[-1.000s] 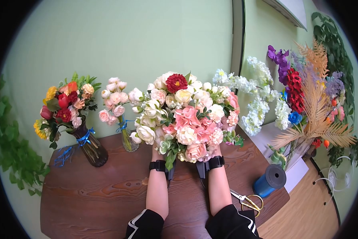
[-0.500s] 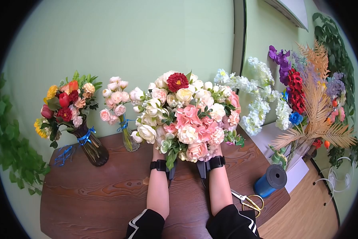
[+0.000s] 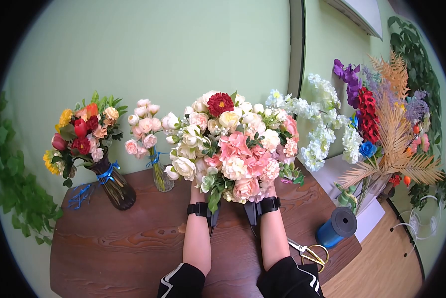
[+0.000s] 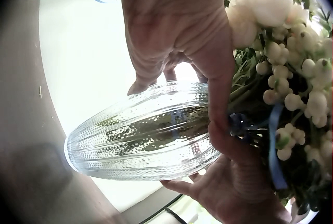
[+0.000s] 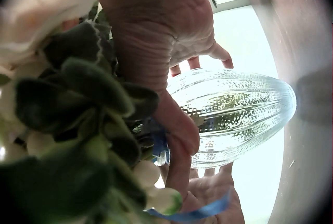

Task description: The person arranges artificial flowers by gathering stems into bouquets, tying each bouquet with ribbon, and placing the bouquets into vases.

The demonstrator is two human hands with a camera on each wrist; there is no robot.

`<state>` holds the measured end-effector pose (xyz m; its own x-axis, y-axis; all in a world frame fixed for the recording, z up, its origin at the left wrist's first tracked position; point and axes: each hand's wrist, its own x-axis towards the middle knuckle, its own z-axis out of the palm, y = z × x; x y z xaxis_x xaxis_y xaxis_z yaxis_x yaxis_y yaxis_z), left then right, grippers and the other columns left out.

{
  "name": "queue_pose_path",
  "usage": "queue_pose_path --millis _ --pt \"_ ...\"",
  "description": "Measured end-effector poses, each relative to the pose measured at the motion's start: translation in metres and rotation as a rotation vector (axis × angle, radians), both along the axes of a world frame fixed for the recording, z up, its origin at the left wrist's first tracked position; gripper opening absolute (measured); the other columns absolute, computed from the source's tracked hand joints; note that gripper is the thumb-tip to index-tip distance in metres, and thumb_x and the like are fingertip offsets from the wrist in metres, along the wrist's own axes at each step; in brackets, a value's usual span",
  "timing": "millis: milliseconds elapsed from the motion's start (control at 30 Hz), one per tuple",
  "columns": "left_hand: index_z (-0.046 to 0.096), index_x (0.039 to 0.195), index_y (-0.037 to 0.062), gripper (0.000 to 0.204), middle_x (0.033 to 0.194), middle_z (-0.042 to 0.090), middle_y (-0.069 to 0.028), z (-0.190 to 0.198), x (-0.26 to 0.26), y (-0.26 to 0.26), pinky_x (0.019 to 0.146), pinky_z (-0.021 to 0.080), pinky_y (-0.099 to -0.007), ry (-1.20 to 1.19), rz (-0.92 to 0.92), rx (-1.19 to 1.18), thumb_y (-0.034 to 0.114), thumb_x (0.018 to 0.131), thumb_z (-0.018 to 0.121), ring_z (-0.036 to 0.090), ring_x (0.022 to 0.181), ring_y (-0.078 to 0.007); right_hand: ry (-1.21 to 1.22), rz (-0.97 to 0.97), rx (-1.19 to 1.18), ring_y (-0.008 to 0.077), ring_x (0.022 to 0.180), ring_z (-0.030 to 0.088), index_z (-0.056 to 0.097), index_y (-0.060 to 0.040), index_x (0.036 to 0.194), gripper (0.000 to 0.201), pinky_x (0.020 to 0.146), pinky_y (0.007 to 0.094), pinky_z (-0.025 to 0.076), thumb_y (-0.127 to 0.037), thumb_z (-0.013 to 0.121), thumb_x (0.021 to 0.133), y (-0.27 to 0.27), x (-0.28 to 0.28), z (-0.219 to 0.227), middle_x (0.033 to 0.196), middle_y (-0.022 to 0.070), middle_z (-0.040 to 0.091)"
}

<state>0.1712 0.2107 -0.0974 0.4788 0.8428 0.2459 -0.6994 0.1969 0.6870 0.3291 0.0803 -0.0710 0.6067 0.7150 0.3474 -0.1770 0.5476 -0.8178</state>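
Observation:
A clear ribbed glass vase [image 4: 140, 135] holds a large bouquet [image 3: 233, 149] of white, cream and pink flowers with one dark red bloom. Both hands grip the vase from opposite sides just below its mouth, as the wrist views show. The left hand [image 4: 182, 36] has its thumb near the rim and its fingers round the far side. My right hand [image 5: 161, 41] holds the other side in the same way, and the thumbs meet at the front. Blue ribbon [image 4: 276, 146] hangs by the vase's neck. In the head view the flowers hide the vase and most of both hands.
On the brown table [image 3: 133, 248], a dark vase [image 3: 116, 186] of mixed flowers and a small vase [image 3: 162, 176] of pink roses stand left. Scissors [image 3: 312, 254] and a blue ribbon spool [image 3: 336, 227] lie right, before tall arrangements [image 3: 382, 144].

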Motion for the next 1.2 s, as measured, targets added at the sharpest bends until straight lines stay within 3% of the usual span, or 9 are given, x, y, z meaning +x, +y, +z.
queue_pose_path --millis 167,233,333,467,567,800,833,1067,1200 --pt "0.048 0.103 0.0043 0.032 0.094 0.053 -0.0029 0.009 0.001 -0.014 0.071 0.043 -0.0267 -0.059 -0.019 0.008 0.029 0.083 0.046 0.052 0.084 -0.0126 -0.030 -0.044 -0.006 0.0168 0.082 0.055 0.046 0.0008 0.102 0.023 0.068 0.0281 0.046 -0.010 0.039 0.083 -0.007 -0.003 0.002 0.096 0.0088 0.054" --pt "0.048 0.104 0.0042 0.030 0.095 0.053 -0.0033 0.006 -0.005 -0.015 0.069 0.045 -0.0278 0.026 0.052 0.138 0.026 0.083 0.046 0.052 0.084 -0.0137 0.233 0.017 -0.024 0.0161 0.081 0.054 0.046 0.0010 0.102 0.024 0.068 0.0270 0.045 -0.012 0.040 0.082 -0.015 -0.012 0.020 0.095 0.0085 0.054" --pt "0.046 0.105 0.0032 0.026 0.095 0.052 -0.0054 0.022 -0.007 -0.028 0.068 0.047 -0.0287 -0.008 0.088 0.025 0.016 0.082 0.049 0.054 0.082 -0.0160 0.385 0.089 -0.004 0.0158 0.079 0.054 0.047 0.0006 0.101 0.024 0.068 0.0256 0.045 -0.013 0.040 0.082 -0.021 -0.024 0.037 0.094 0.0080 0.054" --pt "0.044 0.107 0.0014 0.028 0.098 0.052 -0.0084 0.011 -0.002 -0.013 0.070 0.047 -0.0285 -0.026 0.037 -0.018 0.014 0.082 0.049 0.054 0.082 -0.0170 0.105 -0.015 -0.066 0.0160 0.077 0.054 0.047 -0.0015 0.101 0.025 0.066 0.0262 0.045 -0.018 0.039 0.083 -0.015 -0.021 0.036 0.092 0.0067 0.054" --pt "0.044 0.108 0.0008 0.030 0.098 0.052 -0.0086 0.001 0.008 0.001 0.071 0.046 -0.0284 -0.058 0.014 -0.022 0.013 0.081 0.050 0.053 0.083 -0.0167 0.343 0.153 0.092 0.0158 0.077 0.054 0.047 -0.0028 0.101 0.025 0.065 0.0272 0.045 -0.019 0.044 0.082 -0.018 -0.024 0.044 0.091 0.0057 0.053" --pt "0.045 0.106 -0.0008 0.031 0.099 0.052 -0.0088 0.029 0.012 0.000 0.071 0.045 -0.0283 0.050 0.128 0.131 0.011 0.079 0.052 0.053 0.083 -0.0160 0.273 0.148 0.242 0.0139 0.080 0.052 0.046 -0.0063 0.100 0.027 0.067 0.0276 0.044 -0.020 0.053 0.077 -0.013 -0.019 0.041 0.092 0.0037 0.051" --pt "0.045 0.106 -0.0010 0.031 0.099 0.053 -0.0088 0.033 0.014 0.000 0.071 0.045 -0.0282 0.079 0.160 0.170 0.010 0.078 0.052 0.052 0.083 -0.0159 0.325 0.203 0.111 0.0158 0.085 0.050 0.044 -0.0044 0.103 0.033 0.073 0.0282 0.043 -0.014 0.055 0.074 -0.009 -0.010 0.037 0.096 0.0054 0.050" --pt "0.047 0.105 -0.0026 0.032 0.099 0.053 -0.0090 0.068 0.031 -0.005 0.071 0.044 -0.0281 0.263 0.341 0.429 0.008 0.076 0.054 0.052 0.084 -0.0152 -0.426 0.034 0.232 0.0164 0.091 0.049 0.041 -0.0035 0.110 0.034 0.077 0.0284 0.042 -0.014 0.049 0.079 0.021 0.008 0.042 0.103 0.0060 0.048" --pt "0.044 0.108 -0.0011 0.034 0.105 0.050 -0.0081 0.084 0.030 -0.022 0.078 0.039 -0.0286 0.406 0.312 0.493 0.013 0.078 0.051 0.048 0.092 -0.0155 -0.622 -0.018 0.286 0.0167 0.094 0.048 0.039 -0.0029 0.114 0.034 0.079 0.0285 0.042 -0.014 0.046 0.082 0.041 0.020 0.037 0.107 0.0063 0.047"
